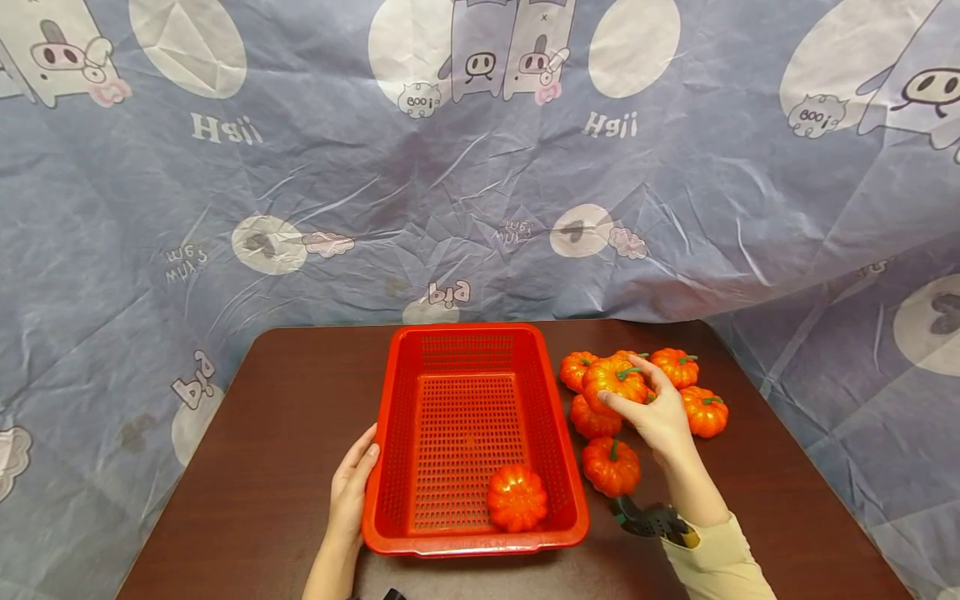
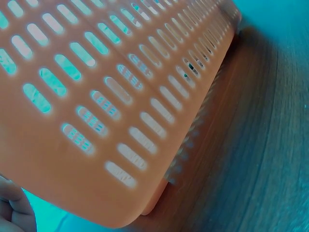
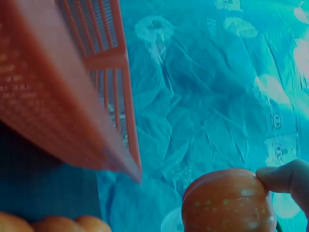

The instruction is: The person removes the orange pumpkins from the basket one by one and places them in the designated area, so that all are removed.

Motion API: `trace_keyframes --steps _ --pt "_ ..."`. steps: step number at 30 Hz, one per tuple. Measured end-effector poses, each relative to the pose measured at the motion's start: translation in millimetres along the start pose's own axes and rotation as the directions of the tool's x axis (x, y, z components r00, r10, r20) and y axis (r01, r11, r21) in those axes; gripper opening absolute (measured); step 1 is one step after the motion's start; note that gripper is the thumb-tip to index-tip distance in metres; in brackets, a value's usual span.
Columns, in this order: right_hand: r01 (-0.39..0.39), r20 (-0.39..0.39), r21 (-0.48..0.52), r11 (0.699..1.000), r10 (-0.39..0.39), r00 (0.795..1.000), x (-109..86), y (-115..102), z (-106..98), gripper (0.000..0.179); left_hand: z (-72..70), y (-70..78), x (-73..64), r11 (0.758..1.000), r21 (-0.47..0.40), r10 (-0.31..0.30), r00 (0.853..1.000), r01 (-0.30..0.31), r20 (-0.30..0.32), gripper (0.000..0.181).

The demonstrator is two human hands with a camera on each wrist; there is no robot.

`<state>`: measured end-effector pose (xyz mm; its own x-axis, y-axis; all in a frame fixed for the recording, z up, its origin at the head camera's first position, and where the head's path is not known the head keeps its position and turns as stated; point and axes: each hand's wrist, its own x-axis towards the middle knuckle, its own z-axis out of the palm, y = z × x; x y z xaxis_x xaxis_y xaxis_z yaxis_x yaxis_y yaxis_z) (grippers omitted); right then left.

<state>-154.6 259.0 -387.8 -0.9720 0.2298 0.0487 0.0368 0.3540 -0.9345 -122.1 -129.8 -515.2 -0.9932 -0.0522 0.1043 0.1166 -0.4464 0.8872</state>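
Note:
A red plastic basket [image 1: 470,546] with slotted walls stands on the table, and one small orange pumpkin [image 1: 517,497] lies in its near right corner. My left hand [image 1: 350,487] holds the basket's left rim; the left wrist view shows curled fingers [image 2: 15,205] beside the slotted wall. To the right of the basket, my right hand [image 1: 660,417] pinches another small pumpkin [image 1: 613,383] with a green stem, between thumb and fingers. This held pumpkin [image 3: 227,203] is at the bottom of the right wrist view. It partly hides the pumpkins behind it.
Several pumpkins lie right of the basket, among them a near one [image 1: 611,467], one at the far right [image 1: 705,411] and one at the back [image 1: 673,367]. The dark brown table [image 1: 300,400] ends at a printed cloth [image 1: 465,183]. A black strap [image 1: 648,518] is on the right wrist.

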Motion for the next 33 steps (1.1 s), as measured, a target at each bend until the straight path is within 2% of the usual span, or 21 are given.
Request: trace_keyframes --steps 6,10,16,23,33 --pt "-0.049 -0.05 -0.021 0.999 0.048 0.998 -4.1 14.7 -15.9 0.082 -0.2 -0.6 -0.2 1.0 0.009 0.002 1.0 -0.001 -0.008 0.043" --pt "-0.091 -0.094 -0.025 0.996 0.088 0.992 -7.4 25.1 -26.3 0.082 -0.1 -0.4 -0.3 1.0 -0.002 0.005 1.0 -0.005 0.009 0.044" --pt "-0.16 -0.15 -0.031 0.987 0.154 0.977 -12.7 42.2 -38.0 0.084 -0.2 -0.5 -0.3 1.0 -0.007 0.008 1.0 -0.008 0.013 0.044" --pt "-0.201 -0.224 -0.018 0.979 0.192 0.955 -17.6 63.7 -44.9 0.081 0.2 0.5 -1.3 1.0 0.009 -0.021 1.0 0.021 -0.012 0.044" --pt "-0.253 -0.223 -0.039 0.967 0.238 0.945 -21.1 96.7 -50.0 0.082 -0.9 -0.3 -0.2 1.0 -0.003 0.01 1.0 -0.01 0.024 0.045"
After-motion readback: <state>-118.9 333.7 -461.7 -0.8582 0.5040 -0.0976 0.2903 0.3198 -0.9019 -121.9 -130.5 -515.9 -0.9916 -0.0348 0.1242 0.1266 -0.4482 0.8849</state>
